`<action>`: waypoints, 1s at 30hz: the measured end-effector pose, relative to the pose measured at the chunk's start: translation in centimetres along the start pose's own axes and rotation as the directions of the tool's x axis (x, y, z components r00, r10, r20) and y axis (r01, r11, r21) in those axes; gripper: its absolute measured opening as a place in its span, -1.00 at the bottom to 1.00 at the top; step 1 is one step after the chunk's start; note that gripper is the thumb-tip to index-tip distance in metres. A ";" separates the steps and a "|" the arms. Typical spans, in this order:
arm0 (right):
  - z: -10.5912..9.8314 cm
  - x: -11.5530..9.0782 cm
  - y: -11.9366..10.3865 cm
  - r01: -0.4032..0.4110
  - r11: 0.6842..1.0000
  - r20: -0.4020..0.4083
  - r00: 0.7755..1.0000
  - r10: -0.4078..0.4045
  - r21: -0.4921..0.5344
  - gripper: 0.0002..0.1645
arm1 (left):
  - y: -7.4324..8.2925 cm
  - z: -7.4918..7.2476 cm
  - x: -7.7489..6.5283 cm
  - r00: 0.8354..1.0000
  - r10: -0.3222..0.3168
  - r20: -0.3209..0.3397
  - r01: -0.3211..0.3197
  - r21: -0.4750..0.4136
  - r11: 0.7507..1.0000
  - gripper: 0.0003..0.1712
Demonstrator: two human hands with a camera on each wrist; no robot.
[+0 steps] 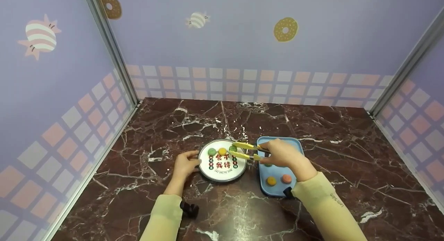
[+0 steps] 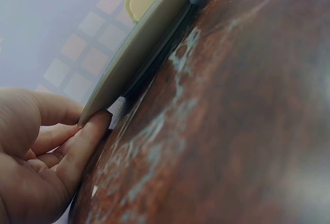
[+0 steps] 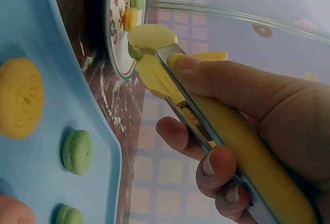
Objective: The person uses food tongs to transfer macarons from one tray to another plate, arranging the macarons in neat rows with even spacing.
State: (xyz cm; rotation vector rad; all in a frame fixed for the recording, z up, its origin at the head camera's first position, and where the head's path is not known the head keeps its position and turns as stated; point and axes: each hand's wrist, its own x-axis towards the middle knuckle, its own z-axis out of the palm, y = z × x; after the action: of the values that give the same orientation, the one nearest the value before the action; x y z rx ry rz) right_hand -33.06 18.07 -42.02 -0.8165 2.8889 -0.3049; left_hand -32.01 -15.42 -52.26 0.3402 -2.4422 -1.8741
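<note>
Left fingers (image 2: pixel 85 144) pinch the plate (image 1: pixel 204 161); right fingers (image 3: pixel 216 170), clamped round tongs (image 1: pixel 244 146), should ease slowly so the green macaron (image 1: pixel 233 148) beyond them settles gently.

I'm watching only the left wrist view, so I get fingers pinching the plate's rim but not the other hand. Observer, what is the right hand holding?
Observer: The right hand grips a pair of yellow-and-metal tongs.
Operator: My view doesn't show what's between the tips. Anything there?
Observer: Yes, a round green sweet; whether it touches the plate, I can't tell.
Operator: And the top of the plate is hidden from me. What else lies on it?
Observer: Another green sweet and a yellow sweet, in a row with the one at the tongs, the yellow in the middle.
</note>
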 end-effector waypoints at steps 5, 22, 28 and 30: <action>0.4 0.4 -0.1 0.025 1.000 -0.006 1.000 -0.025 -0.003 -0.75 | 0.0 0.0 0.0 1.000 0.013 -0.003 -0.013 -0.003 1.000 -0.49; 0.9 0.9 -0.1 0.040 0.999 -0.017 0.999 -0.039 0.013 -0.72 | -0.1 0.1 0.0 1.000 -0.022 0.006 0.022 -0.004 1.000 -0.49; 1.0 0.9 0.0 0.039 0.999 -0.022 0.999 -0.039 0.023 -0.70 | -0.1 0.0 0.0 1.000 -0.015 0.007 0.015 0.001 1.000 -0.49; 0.9 0.9 0.0 0.040 0.999 -0.025 0.999 -0.039 0.020 -0.70 | -0.1 0.0 0.0 1.000 -0.005 0.005 0.004 0.006 1.000 -0.49</action>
State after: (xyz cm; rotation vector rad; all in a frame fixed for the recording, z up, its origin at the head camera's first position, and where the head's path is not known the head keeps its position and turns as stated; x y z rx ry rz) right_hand -33.69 17.48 -42.99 -0.8738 2.8904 -0.3503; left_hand -31.97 -15.43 -52.33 0.3418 -2.4534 -1.8717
